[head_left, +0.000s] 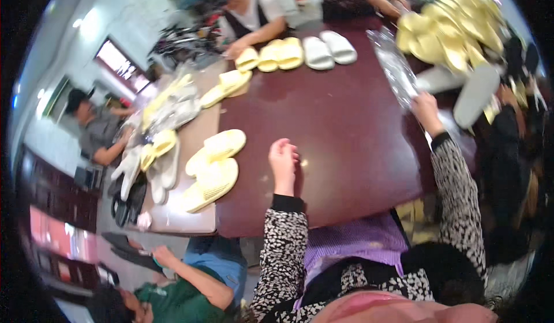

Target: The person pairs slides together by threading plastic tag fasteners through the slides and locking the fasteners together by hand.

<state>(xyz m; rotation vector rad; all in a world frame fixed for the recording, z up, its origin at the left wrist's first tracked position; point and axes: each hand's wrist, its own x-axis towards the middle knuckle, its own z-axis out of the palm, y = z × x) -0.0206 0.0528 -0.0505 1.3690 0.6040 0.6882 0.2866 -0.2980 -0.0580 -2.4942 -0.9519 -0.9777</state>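
And the left hand (283,164) hangs over the dark red surface (346,138), fingers slack, slightly curled, holding nothing! Out wide, the right hand (427,114) is at the plastic's (395,69) near end, beside pale slippers (476,95); whether its fingers grip, there's no telling. Yellow slippers (221,180) lie left of the left hand.

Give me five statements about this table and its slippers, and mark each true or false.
1. The left hand is above the dark red table, holding nothing. True.
2. The right hand is at the table's left side. False: the right hand is at its right side, near the clear plastic.
3. The white pair lies to the right of a yellow pair at the far side. True.
4. The big slipper pile is at the near left. False: the big slipper pile is at the far right.
5. Both patterned sleeves have black cuffs. True.
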